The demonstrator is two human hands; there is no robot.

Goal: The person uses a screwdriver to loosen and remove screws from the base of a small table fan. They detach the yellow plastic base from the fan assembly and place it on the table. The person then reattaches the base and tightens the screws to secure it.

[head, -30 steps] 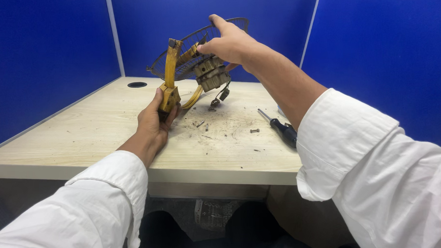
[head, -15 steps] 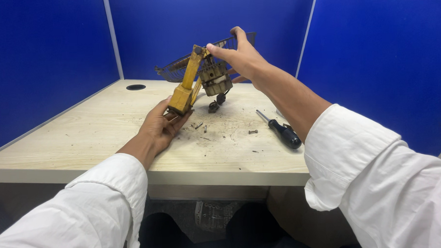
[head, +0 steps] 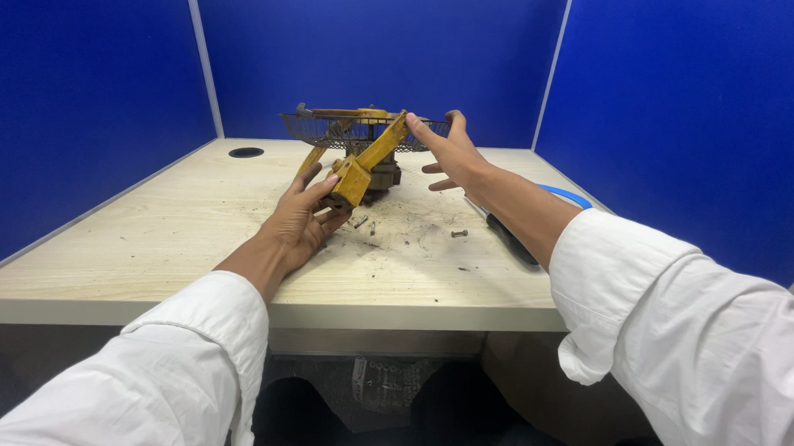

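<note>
A worn yellow metal device (head: 365, 159) with a round wire-mesh guard (head: 323, 129) rests on the wooden desk (head: 151, 232), guard level and facing up. My left hand (head: 302, 219) lies palm up under the end of its yellow arm, fingers touching it. My right hand (head: 449, 153) is spread open beside the guard's right rim, fingertips at the rim and the yellow arm. Loose screws (head: 458, 234) and dark grit lie on the desk just in front of the device.
A screwdriver with a dark handle (head: 508, 237) lies under my right forearm, with a blue cable (head: 565, 193) behind it. A round cable hole (head: 246, 153) sits at the back left. Blue partition walls (head: 76, 102) enclose the desk on three sides.
The device has been tipped from upright down onto the desk, so the guard now lies flat. My right hand has let go of the guard and opened; my left hand has loosened.
</note>
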